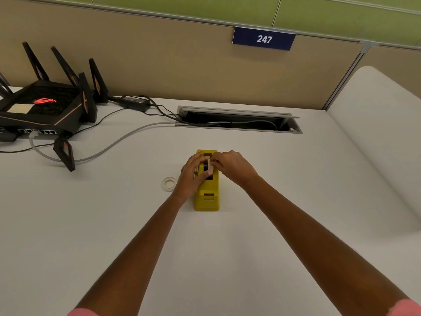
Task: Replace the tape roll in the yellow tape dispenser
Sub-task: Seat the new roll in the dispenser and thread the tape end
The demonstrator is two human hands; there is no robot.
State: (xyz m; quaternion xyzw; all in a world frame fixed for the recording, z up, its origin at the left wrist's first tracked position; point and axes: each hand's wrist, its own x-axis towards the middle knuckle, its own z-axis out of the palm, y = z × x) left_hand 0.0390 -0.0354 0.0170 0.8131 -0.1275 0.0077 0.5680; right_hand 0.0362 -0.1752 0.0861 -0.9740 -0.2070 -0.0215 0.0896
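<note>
The yellow tape dispenser stands on the white desk, its cutter end toward me. Over its open slot a tape roll on a black hub is held between both hands. My left hand grips the roll from the left side, fingers curled around it. My right hand pinches the roll's right side with its fingertips. A second, pale tape ring lies flat on the desk just left of my left hand. Whether the held roll sits in the slot or just above it is hidden by the fingers.
A black router with antennas stands at the far left, with a power brick and cables running to an open cable tray in the desk behind the dispenser. A partition wall with a "247" sign closes the back.
</note>
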